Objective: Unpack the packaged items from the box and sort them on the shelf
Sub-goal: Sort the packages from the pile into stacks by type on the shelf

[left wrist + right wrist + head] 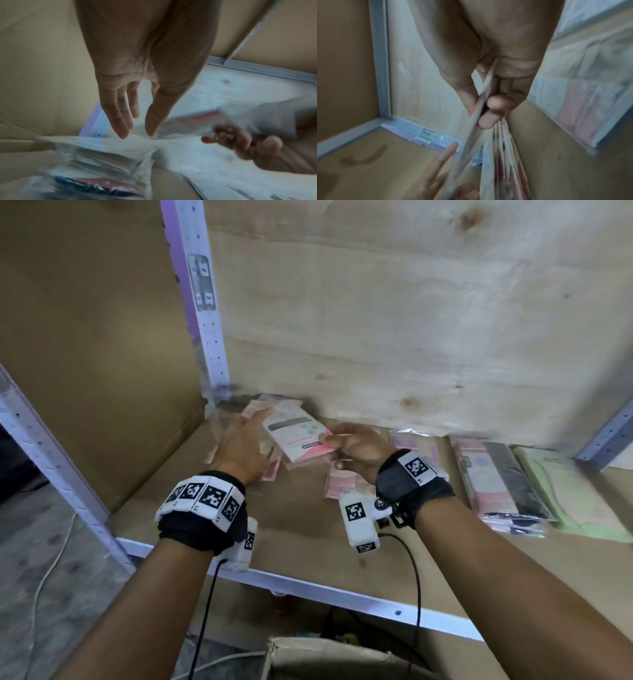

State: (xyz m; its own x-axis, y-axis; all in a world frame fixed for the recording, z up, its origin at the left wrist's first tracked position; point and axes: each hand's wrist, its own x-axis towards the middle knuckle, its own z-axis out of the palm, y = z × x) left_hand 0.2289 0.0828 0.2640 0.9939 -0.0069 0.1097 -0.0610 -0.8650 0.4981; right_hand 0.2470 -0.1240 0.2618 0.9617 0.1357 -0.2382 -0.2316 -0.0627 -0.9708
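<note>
My right hand (337, 445) pinches a flat white-and-pink packet (298, 431) by its near corner, holding it tilted above the shelf board (294, 529). In the right wrist view the thumb and fingers (489, 115) clamp the packet's edge (476, 121). My left hand (245, 440) is spread flat with straight fingers just left of the packet, over a loose pile of similar pink packets (270, 405) in the back left corner. In the left wrist view the left hand (135, 129) holds nothing. More pink packets (342, 484) lie under my right wrist.
Rows of bagged items lie to the right: pink and black packs (496, 481) and a pale green pack (582, 498). A white metal upright (205, 302) and cardboard side panel (85, 337) close the left. A cardboard box (329, 655) sits below the shelf's front rail (342, 594).
</note>
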